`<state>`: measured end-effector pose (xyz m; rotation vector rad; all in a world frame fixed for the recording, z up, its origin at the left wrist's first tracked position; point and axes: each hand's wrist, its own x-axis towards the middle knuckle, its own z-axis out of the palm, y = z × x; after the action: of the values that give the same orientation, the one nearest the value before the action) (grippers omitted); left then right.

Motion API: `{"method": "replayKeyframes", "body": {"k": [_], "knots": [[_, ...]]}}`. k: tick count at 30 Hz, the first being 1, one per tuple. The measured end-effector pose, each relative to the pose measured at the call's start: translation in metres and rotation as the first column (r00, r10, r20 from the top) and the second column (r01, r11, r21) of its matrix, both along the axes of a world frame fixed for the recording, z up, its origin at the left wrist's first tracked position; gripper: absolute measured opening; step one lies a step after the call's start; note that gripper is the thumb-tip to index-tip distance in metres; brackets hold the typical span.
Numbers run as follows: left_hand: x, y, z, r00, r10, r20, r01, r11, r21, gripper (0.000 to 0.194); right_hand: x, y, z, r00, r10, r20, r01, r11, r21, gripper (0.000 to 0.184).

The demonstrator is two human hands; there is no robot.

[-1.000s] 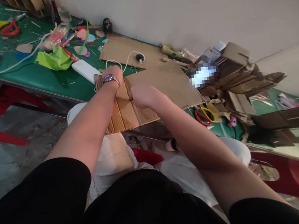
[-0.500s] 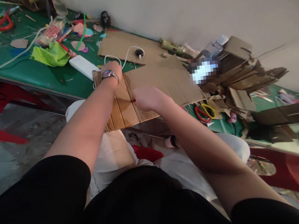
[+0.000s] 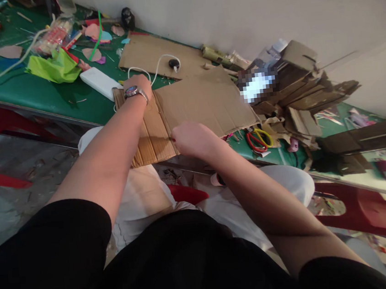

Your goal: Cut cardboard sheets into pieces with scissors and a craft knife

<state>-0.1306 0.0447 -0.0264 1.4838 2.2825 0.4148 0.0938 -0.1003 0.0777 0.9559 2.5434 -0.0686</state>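
A large piece of brown corrugated cardboard (image 3: pixel 198 101) lies at the table's front edge, its near part sticking out over my lap. Lengthwise creases run down its left part. My left hand (image 3: pixel 142 84), with a watch on the wrist, rests on the upper left of this sheet; its fingers are hidden from me. My right hand (image 3: pixel 191 137) is closed in a fist low on the cardboard, beside a crease near the front edge. A small dark reddish tip shows at its left side, too small to name.
Left of the cardboard lie a white power bank (image 3: pixel 99 83) with a white cable and bright green crumpled paper (image 3: pixel 54 67). Red-and-yellow scissors (image 3: pixel 259 140) lie at the right, near a pile of cardboard scraps (image 3: pixel 301 105). Another cardboard sheet (image 3: pixel 150 50) lies behind.
My right hand has moved down along the crease towards the cardboard's near edge. The left hand stays in place on the sheet. The whole view has shifted slightly.
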Motion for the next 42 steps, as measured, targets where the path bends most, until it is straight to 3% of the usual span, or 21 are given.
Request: {"method": "replayKeyframes", "body": {"k": [3, 6, 8, 10, 13, 17, 21, 25, 29, 34, 37, 39, 42], "knots": [[0.0, 0.0, 0.001, 0.998, 0.036, -0.044, -0.035, 0.999, 0.031, 0.048, 0.003, -0.023, -0.013, 0.996, -0.016, 0.088, 0.026, 0.992, -0.12, 0.036], [-0.001, 0.003, 0.0, 0.998, 0.049, -0.05, -0.047, 0.998, 0.035, 0.048, 0.017, -0.052, -0.043, 0.976, 0.016, 0.216, 0.054, 0.948, -0.312, 0.019], [-0.002, 0.004, -0.001, 0.997, 0.056, -0.049, -0.054, 0.998, 0.036, 0.049, 0.035, -0.064, -0.061, 0.97, -0.003, 0.245, 0.086, 0.94, -0.33, 0.021], [-0.003, 0.005, -0.001, 0.997, 0.061, -0.053, -0.059, 0.998, 0.038, 0.052, 0.06, -0.063, -0.067, 0.962, -0.08, 0.261, 0.15, 0.954, -0.26, 0.029], [-0.002, 0.002, 0.0, 0.996, 0.064, -0.07, -0.062, 0.998, 0.03, 0.057, 0.094, -0.049, -0.052, 0.949, -0.193, 0.247, 0.235, 0.96, -0.152, 0.032], [0.001, -0.004, 0.007, 0.995, 0.055, -0.087, -0.054, 0.998, 0.013, 0.063, 0.126, -0.042, -0.017, 0.958, -0.24, 0.154, 0.261, 0.957, -0.129, 0.033], [0.005, -0.01, 0.015, 0.992, 0.062, -0.107, -0.062, 0.998, 0.001, 0.067, 0.155, -0.048, 0.006, 0.942, -0.307, -0.137, 0.285, 0.945, -0.162, 0.036], [0.007, -0.013, 0.021, 0.989, 0.055, -0.135, -0.058, 0.998, -0.018, 0.068, 0.19, -0.045, 0.021, 0.822, -0.402, -0.405, 0.308, 0.91, -0.278, 0.044], [0.005, -0.011, 0.022, 0.981, 0.05, -0.189, -0.058, 0.998, -0.036, 0.071, 0.216, -0.032, 0.033, 0.64, -0.413, -0.648, 0.371, 0.905, -0.209, 0.041], [0.002, -0.007, 0.021, 0.974, 0.028, -0.225, -0.046, 0.996, -0.074, 0.071, 0.237, 0.008, 0.043, 0.515, -0.427, -0.744, 0.51, 0.85, -0.134, 0.042], [0.003, -0.006, 0.024, 0.969, 0.0, -0.248, -0.022, 0.996, -0.089, 0.062, 0.258, 0.044, 0.043, 0.436, -0.444, -0.783, 0.494, 0.845, -0.205, 0.036], [0.005, -0.006, 0.026, 0.962, -0.019, -0.273, -0.007, 0.996, -0.094, 0.055, 0.276, 0.067, 0.039, 0.448, -0.473, -0.759, 0.456, 0.851, -0.261, 0.033], [0.009, -0.006, 0.028, 0.952, -0.05, -0.303, 0.025, 0.996, -0.085, 0.053, 0.306, 0.092, 0.023, 0.479, -0.487, -0.73, 0.529, 0.824, -0.203, 0.031]]}}
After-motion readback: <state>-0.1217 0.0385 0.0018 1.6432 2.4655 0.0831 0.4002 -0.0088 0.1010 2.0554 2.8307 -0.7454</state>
